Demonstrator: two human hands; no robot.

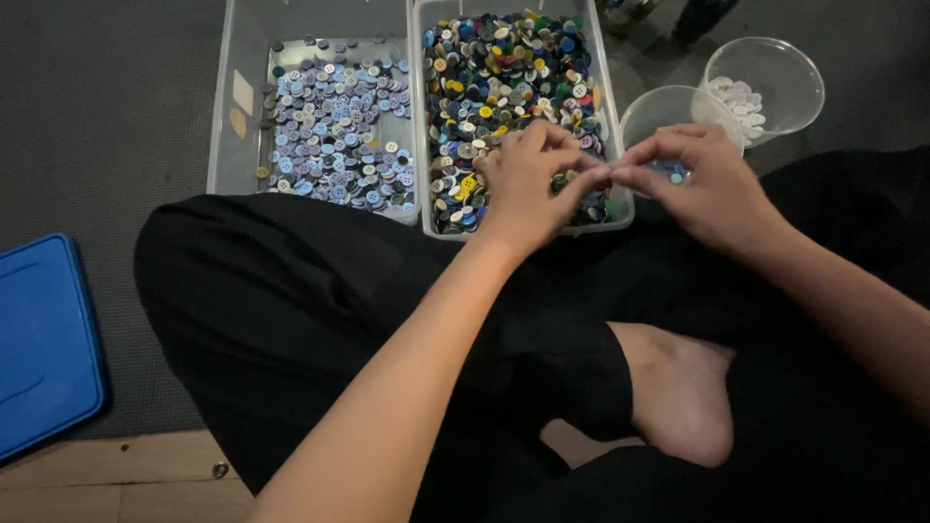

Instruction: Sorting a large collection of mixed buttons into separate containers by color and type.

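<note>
A home floor: grey carpet (pixel 107 116) beside wooden boards (pixel 116 484); button-filled bins (pixel 225 145).

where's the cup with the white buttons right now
In the head view, the clear cup of white buttons stands at top right on the dark mat, just behind a second clear cup and right of the mixed-colour button bin.

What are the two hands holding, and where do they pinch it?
Cannot tell: left hand and right hand pinch fingertips together above the mixed-button bin; anything between is too small.
</note>
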